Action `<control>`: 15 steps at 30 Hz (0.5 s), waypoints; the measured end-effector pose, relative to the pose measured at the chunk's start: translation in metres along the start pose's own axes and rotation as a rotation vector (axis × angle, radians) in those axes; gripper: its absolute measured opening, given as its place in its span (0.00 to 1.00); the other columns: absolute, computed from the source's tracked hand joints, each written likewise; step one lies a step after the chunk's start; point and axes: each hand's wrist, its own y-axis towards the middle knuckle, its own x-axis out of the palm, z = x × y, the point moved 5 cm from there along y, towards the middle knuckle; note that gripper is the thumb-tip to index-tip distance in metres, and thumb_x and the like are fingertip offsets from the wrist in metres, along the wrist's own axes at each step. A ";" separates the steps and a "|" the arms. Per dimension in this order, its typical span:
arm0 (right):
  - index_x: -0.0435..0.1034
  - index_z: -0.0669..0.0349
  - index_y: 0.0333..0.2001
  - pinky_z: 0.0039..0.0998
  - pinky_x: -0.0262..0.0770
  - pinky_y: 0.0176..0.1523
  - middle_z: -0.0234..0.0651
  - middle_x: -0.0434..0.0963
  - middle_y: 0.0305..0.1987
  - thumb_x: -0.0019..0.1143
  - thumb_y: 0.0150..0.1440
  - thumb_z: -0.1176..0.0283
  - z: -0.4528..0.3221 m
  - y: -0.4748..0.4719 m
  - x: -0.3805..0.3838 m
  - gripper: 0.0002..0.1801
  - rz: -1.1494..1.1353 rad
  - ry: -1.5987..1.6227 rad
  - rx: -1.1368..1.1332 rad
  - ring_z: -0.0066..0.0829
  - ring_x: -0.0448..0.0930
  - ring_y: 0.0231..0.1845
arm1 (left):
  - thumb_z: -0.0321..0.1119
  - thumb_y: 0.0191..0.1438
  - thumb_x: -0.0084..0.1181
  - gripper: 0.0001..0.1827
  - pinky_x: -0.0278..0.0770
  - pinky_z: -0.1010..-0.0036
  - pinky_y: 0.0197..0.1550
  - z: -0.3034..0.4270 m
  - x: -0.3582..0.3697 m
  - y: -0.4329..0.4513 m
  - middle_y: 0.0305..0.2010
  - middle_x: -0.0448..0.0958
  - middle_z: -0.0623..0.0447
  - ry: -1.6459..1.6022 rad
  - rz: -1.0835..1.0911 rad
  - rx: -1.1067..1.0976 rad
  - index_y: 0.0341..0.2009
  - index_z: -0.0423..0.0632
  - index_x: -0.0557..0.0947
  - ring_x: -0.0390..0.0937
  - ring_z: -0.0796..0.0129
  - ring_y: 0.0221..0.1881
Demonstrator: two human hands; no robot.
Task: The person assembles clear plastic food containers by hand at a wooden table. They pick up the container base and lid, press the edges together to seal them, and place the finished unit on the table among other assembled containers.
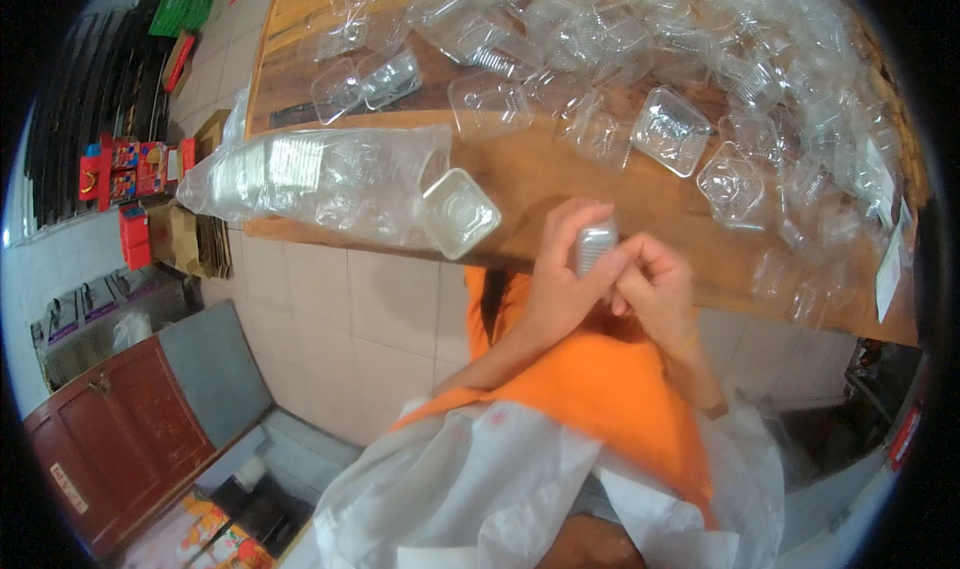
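Near the front edge of the wooden table (525, 186), my left hand (566, 269) is closed around a small stack of clear plastic trays (597, 248), ridged on their sides. My right hand (656, 276) touches the lower right of that stack, its fingers curled; whether it grips the plastic is hard to tell. To the left lies a long clear plastic bag (322, 183) of nested trays, with one square tray (461, 213) at its mouth. Single clear trays (671, 130) lie beyond my hands.
A big heap of loose clear trays (637, 21) covers the back and right of the table. White papers (890, 269) are at its right edge. Red boxes (135, 237) and flattened cardboard (202, 243) stand at the left, above a brown cabinet door (120, 449).
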 end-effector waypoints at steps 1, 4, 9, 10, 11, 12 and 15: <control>0.66 0.65 0.26 0.13 0.59 0.18 0.26 0.68 0.18 0.43 0.48 0.82 0.003 0.002 -0.002 0.04 -0.002 0.001 -0.020 0.11 0.66 0.15 | 0.28 0.43 0.54 0.21 0.62 0.70 0.50 0.001 0.000 0.000 0.51 0.59 0.46 -0.004 0.001 0.024 0.45 0.45 0.69 0.61 0.60 0.50; 0.67 0.63 0.25 0.13 0.57 0.18 0.25 0.67 0.18 0.41 0.47 0.82 -0.004 0.006 -0.012 0.05 0.091 -0.048 -0.098 0.10 0.63 0.15 | 0.25 0.45 0.52 0.20 0.64 0.72 0.48 -0.004 -0.007 -0.001 0.50 0.60 0.48 -0.228 0.039 -0.062 0.46 0.45 0.68 0.62 0.64 0.50; 0.67 0.61 0.26 0.12 0.56 0.17 0.26 0.67 0.20 0.41 0.52 0.77 -0.040 0.016 -0.053 0.06 0.280 0.020 -0.260 0.11 0.63 0.16 | 0.25 0.50 0.45 0.18 0.69 0.75 0.45 -0.001 -0.017 0.008 0.51 0.60 0.51 -0.457 0.130 -0.201 0.48 0.44 0.67 0.63 0.71 0.49; 0.67 0.62 0.27 0.12 0.57 0.18 0.27 0.68 0.20 0.41 0.53 0.77 -0.050 0.019 -0.053 0.06 0.280 0.047 -0.283 0.12 0.63 0.16 | 0.27 0.51 0.43 0.17 0.69 0.75 0.44 -0.002 -0.016 0.010 0.47 0.63 0.52 -0.428 0.130 -0.214 0.48 0.45 0.67 0.65 0.70 0.45; 0.66 0.63 0.28 0.13 0.58 0.19 0.27 0.68 0.20 0.41 0.54 0.76 -0.061 0.022 -0.051 0.06 0.281 0.075 -0.305 0.12 0.64 0.16 | 0.28 0.52 0.40 0.16 0.68 0.75 0.43 -0.002 -0.014 0.010 0.44 0.65 0.52 -0.398 0.129 -0.226 0.48 0.45 0.66 0.68 0.69 0.42; 0.66 0.63 0.29 0.13 0.59 0.19 0.28 0.68 0.21 0.40 0.55 0.75 -0.069 0.024 -0.050 0.06 0.288 0.099 -0.331 0.13 0.64 0.17 | 0.29 0.54 0.38 0.16 0.68 0.76 0.41 -0.002 -0.011 0.011 0.40 0.68 0.52 -0.373 0.121 -0.239 0.48 0.45 0.66 0.71 0.68 0.38; 0.66 0.65 0.34 0.15 0.63 0.23 0.32 0.71 0.25 0.40 0.56 0.72 -0.072 0.038 -0.050 0.08 0.291 0.210 -0.357 0.15 0.68 0.20 | 0.32 0.56 0.36 0.15 0.67 0.76 0.41 0.000 -0.007 0.011 0.42 0.67 0.52 -0.429 0.108 -0.205 0.49 0.45 0.66 0.70 0.69 0.39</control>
